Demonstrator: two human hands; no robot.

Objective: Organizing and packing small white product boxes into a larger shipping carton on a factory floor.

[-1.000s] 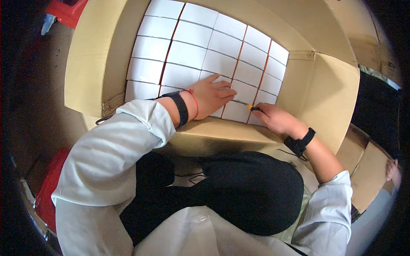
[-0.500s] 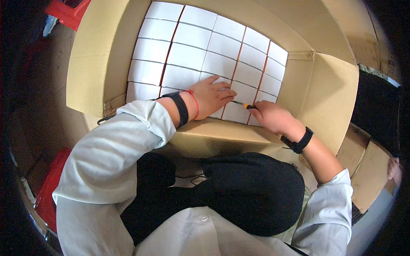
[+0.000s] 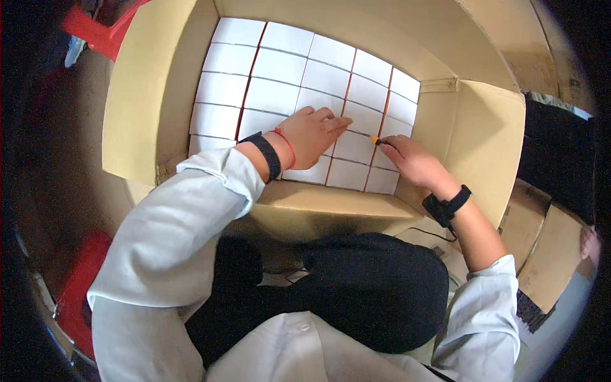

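Small orange-tipped tool (image 3: pixel 376 140), thin and short, pinched in the fingers of the right hand (image 3: pixel 412 163); its tip sits on the top of the white boxes (image 3: pixel 280 95), near the right end of the layer, just beside a red gap between rows. What kind of tool: cannot tell, most of it is hidden in the grip.

Left hand (image 3: pixel 312 134) lies flat, palm down, fingers stretched out and pressing on the white boxes just left of the tool; fingertips close to the tool's tip, not touching it.

White boxes packed tight in a grid, filling the floor of a large open cardboard carton (image 3: pixel 484 127). Flaps stand open all round.

Left wrist: black band (image 3: pixel 270 155) and red string (image 3: pixel 286 145). Right wrist: black strap (image 3: pixel 447 205). White sleeves, dark trousers. Red plastic item (image 3: pixel 89 28) beyond the carton's far left corner.
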